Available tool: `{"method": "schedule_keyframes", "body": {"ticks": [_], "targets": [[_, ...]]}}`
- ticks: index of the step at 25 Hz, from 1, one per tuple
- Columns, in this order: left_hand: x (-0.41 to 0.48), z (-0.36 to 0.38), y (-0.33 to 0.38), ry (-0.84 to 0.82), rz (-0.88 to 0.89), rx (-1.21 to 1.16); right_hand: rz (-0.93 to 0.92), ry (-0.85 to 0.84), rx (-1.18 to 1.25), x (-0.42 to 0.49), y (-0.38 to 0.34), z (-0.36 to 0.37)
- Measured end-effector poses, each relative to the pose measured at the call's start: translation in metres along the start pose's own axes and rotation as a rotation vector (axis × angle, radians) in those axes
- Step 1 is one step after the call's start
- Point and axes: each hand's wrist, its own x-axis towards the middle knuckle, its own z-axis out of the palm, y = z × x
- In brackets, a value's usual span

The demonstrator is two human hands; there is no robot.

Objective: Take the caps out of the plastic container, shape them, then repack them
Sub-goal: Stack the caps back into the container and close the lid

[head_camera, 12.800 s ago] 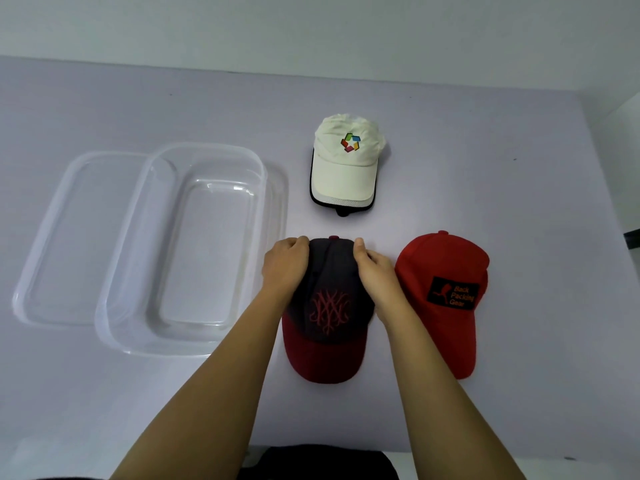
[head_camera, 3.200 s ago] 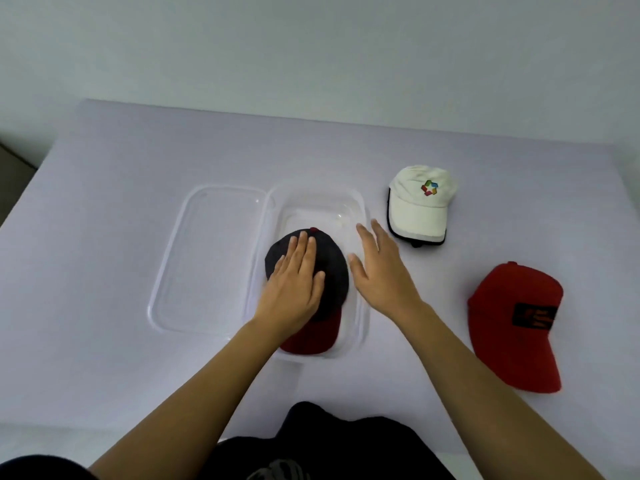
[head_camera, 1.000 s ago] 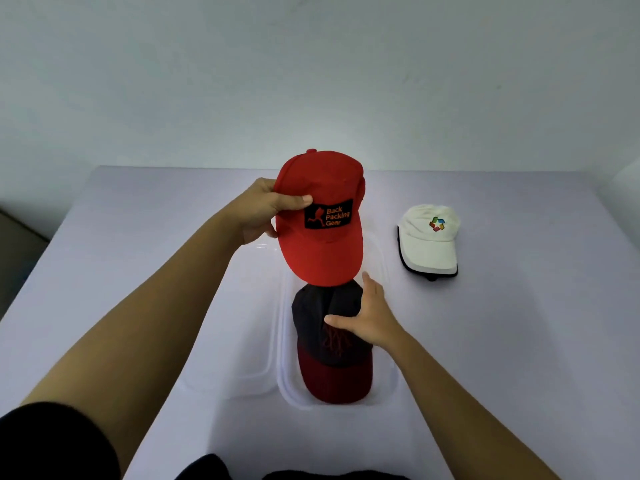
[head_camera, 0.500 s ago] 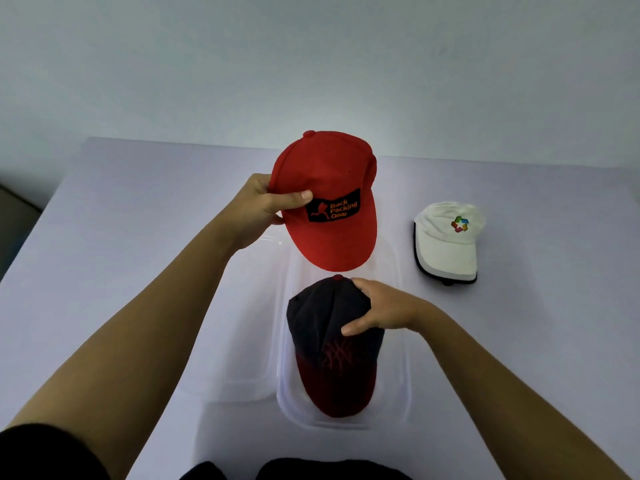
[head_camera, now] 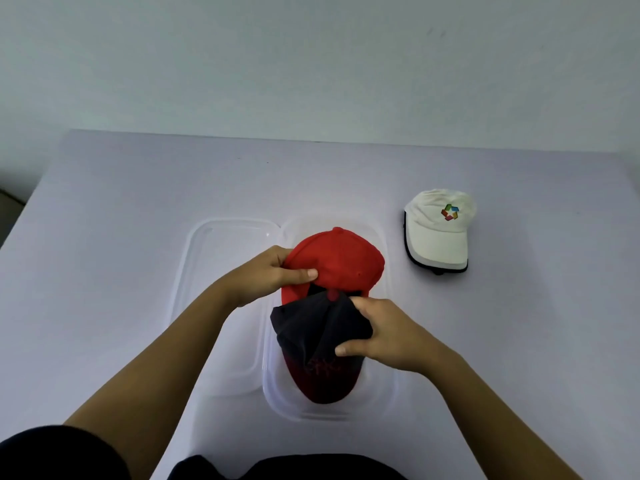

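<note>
Caps sit in three places: two in the clear plastic container [head_camera: 389, 393] at the middle of the counter [head_camera: 121, 237], and one outside it.

The dark cap [head_camera: 311, 341], black in the crown and red in the brim, lies in the near part of the container with its brim pointing toward the person. The right hand [head_camera: 388, 337] is clamped on the right side of its crown, thumb across the front panel and fingers curled over the back, bunching the fabric.

The red cap [head_camera: 341, 261] is at the far end of the container, tilted, with its near edge tucked behind and under the back of the dark cap's crown. The left hand [head_camera: 266, 275] grips its left edge, thumb pressed flat on top and fingers curled beneath. Whether the red cap rests on the container floor cannot be told.

The white cap [head_camera: 438, 230], with a coloured logo on the front and dark trim under the brim, lies on the counter to the far right of the container, apart from it, brim pointing near.

A clear lid [head_camera: 214, 271] lies flat just left of the container, its right edge against it. A dark sleeve [head_camera: 52, 452] shows at the near left corner, and a pale wall [head_camera: 311, 64] rises behind the counter
</note>
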Motion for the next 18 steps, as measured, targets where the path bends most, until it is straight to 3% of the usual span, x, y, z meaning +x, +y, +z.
{"method": "schedule_keyframes", "body": {"ticks": [7,13,16,18], "targets": [[0.008,0.012,-0.015,-0.028,-0.172,-0.02,-0.013,0.324,-0.244,-0.004,0.028,0.007],[0.014,0.018,-0.023,-0.006,-0.26,-0.105,0.057,0.211,-0.249,0.019,0.043,0.004],[0.015,0.021,-0.02,0.039,-0.264,-0.127,0.111,0.243,-0.241,0.023,0.048,-0.002],[0.011,0.028,-0.018,0.116,-0.224,0.034,0.095,0.32,-0.255,0.024,0.051,0.001]]}}
